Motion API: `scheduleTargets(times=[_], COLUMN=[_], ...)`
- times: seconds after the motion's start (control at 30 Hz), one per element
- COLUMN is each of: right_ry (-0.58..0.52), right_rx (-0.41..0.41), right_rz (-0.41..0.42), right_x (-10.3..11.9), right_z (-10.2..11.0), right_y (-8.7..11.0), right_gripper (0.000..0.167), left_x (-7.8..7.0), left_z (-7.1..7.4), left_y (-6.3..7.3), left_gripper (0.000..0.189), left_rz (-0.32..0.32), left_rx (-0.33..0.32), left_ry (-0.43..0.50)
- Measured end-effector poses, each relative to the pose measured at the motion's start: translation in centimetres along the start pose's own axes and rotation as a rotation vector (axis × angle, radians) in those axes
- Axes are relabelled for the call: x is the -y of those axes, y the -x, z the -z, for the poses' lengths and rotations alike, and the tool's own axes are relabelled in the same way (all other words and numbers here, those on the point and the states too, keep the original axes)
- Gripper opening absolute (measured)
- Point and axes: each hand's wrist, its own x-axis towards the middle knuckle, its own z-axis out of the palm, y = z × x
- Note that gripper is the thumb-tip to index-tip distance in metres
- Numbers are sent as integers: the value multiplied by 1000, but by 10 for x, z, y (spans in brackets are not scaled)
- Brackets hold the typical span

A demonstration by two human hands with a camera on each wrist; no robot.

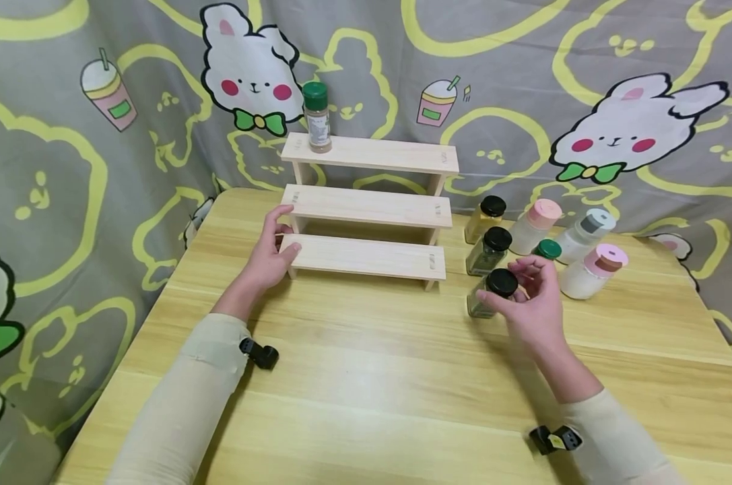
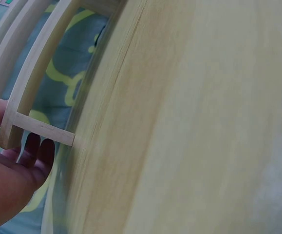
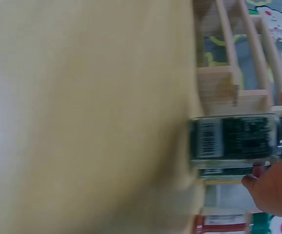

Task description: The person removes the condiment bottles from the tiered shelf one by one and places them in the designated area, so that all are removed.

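Observation:
A three-tier pale wooden shelf rack (image 1: 366, 256) stands on the table. My left hand (image 1: 275, 252) grips its left end, with the thumb on the lowest tier and the fingers around the side; in the left wrist view they show behind the leg (image 2: 46, 129). To the right, my right hand (image 1: 538, 303) curves thumb and fingers around the top of a square glass spice jar (image 1: 482, 304) with a black lid. Its dark green label (image 3: 243, 138) faces the right wrist camera, and the jar is upright. A green-lidded spice jar (image 1: 319, 128) sits on the top tier's left end.
Behind the right hand stand two more black-lidded jars (image 1: 488, 252), pink-lidded bottles (image 1: 586, 276), a grey-lidded bottle (image 1: 584, 236) and a green-lidded jar (image 1: 549, 249), close together. A patterned curtain (image 1: 366, 67) hangs along the table's back edge.

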Motion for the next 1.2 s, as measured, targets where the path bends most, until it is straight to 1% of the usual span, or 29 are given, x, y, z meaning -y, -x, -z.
scheduleTargets(times=[0.13,0.27,0.4,0.53,0.67,0.77,0.97,1.2], right_ry=[-132,-184,-211,-222,-187,-179,-142,-152], right_rx=[3,8,18,44,68,100,160,200], right_rz=[56,91,130,162,167,174,224,253], right_x=[16,30,41,51,61,68,80,97], right_z=[-2,-5,-10,-16,-25,-33,-53,-81], right_y=[-6,-11,-18,-24,-30,-35,-44,-53], right_gripper=[73,71,70,71,70,69,68,69], left_x=[0,-1,0,1,1,2,1,0], left_z=[1,1,1,1,1,1,0,0], left_y=[0,1,1,2,2,1,1,-2], left_gripper=[71,71,71,71,71,72,72,71], left_rz=[5,10,9,12,17,15,13,19], left_rx=[-6,-11,-11,-9,-8,-10,-6,-2], left_ry=[1,-5,-2,-3,-8,-6,4,-8])
